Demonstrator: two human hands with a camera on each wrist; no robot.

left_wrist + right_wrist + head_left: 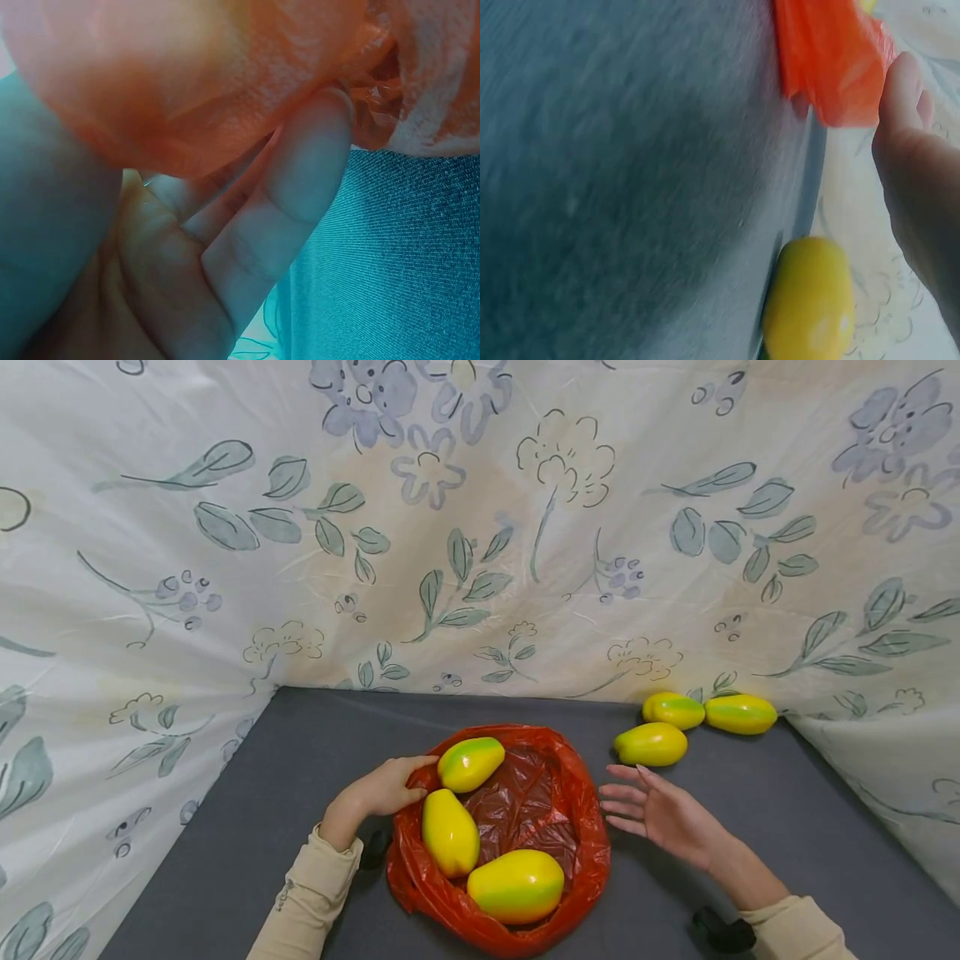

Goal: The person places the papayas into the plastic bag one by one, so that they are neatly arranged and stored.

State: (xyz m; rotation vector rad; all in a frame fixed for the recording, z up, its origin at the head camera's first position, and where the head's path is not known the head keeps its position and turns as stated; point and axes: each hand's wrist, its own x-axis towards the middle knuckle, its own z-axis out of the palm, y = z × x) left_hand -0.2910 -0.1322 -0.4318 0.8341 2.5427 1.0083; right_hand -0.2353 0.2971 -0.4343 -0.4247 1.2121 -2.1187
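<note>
Left hand [384, 787] pinching left rim of red bag [594, 860], bag sitting near-center on desk [262, 810] holding three yellow fruits [450, 833]. Right hand [667, 814] pointing straight fingers at right rim, can't tell if touching. Three loose fruits [651, 744] lying far right.

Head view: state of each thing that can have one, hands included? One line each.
Red bag: mouth open, part-filled, rim crumpled.
Fruits in the bag: three, lying along its left and near sides.
Fruits outside the bag: three, lying on the dark table, right rear.
Left hand: holds the bag's left rim.
Right hand: fingers extended, holds nothing, contact with bag unclear.
Floral cloth: hung up, wrinkled.
</note>
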